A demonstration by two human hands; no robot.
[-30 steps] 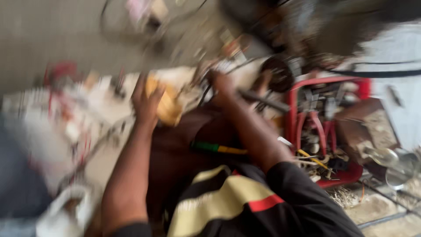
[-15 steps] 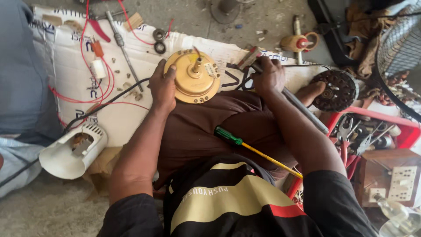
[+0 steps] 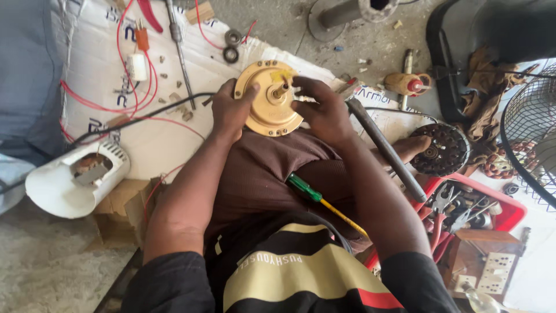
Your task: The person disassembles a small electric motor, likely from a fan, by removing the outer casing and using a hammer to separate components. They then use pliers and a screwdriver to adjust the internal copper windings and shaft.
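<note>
1. Head view, the only one: the gold round motor housing [image 3: 267,98] sits on the person's lap, right at the knee edge of the brown trousers [image 3: 260,174], with its short shaft sticking up in the middle.
2. Left hand [image 3: 230,109] is clamped on the housing's left rim, thumb on top, fingers curled under the edge.
3. Right hand [image 3: 321,107] grips the right side of the same housing, fingertips pinching right by the shaft. So both hands are grasping that one part.
4. A green-handled screwdriver [image 3: 315,197] with a yellow shank lies loose across the lap, between the forearms, touched by neither hand.
5. A dark metal rod [image 3: 387,152] runs diagonally just beside the right forearm.
6. Left of the lap there's a white plastic casing [image 3: 69,185] lying on its side on a bit of cardboard [image 3: 119,211].
7. Past the knees, a white printed sheet [image 3: 98,75] is spread on the floor with red wires [image 3: 124,69] and two small bearings [image 3: 231,46] on it.
8. To the right: a dark round rotor disc [image 3: 443,149], a red tray [image 3: 509,211] full of pliers, and a fan guard [image 3: 530,133] at the edge.
</note>
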